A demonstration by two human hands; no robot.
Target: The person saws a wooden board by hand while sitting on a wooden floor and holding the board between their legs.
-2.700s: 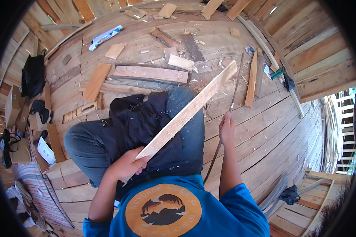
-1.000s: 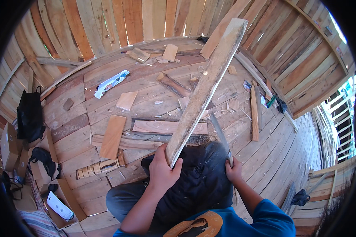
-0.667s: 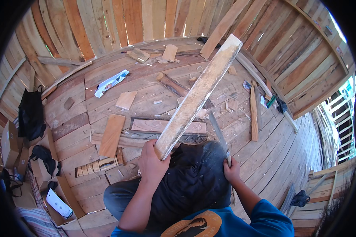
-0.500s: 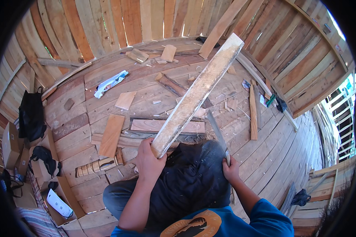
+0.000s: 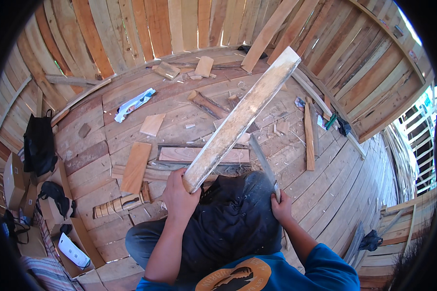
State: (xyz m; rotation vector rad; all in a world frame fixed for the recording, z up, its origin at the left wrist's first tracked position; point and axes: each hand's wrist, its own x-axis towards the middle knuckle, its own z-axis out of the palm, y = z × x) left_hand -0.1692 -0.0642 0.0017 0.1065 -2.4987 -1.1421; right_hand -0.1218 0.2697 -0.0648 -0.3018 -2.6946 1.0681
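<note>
My left hand [image 5: 179, 193] is closed round the near end of a long plank [image 5: 243, 119] with rough, bark-edged sides. The plank slants up and away to the right. In my right hand [image 5: 281, 207] is the handle of a long-bladed knife [image 5: 263, 160], its blade pointing away from me beside the plank and apart from it. Both hands are over my lap, where dark trousers [image 5: 233, 208] show. On the floor just beyond my knees lies a reddish board [image 5: 199, 154] in a darker wooden frame or trough.
Loose boards [image 5: 136, 167], offcuts and shavings lie about the plank floor [image 5: 325, 194]. At the left stand cardboard boxes [image 5: 86, 242] and a black bag [image 5: 38, 143]. A wooden sheath-like piece [image 5: 116, 205] rests by my left knee. Plank walls [image 5: 145, 29] close off the far side.
The plank's far end has dropped slightly, and my left hand has shifted a little left with it. The knife stays in my right hand, nearly unmoved.
</note>
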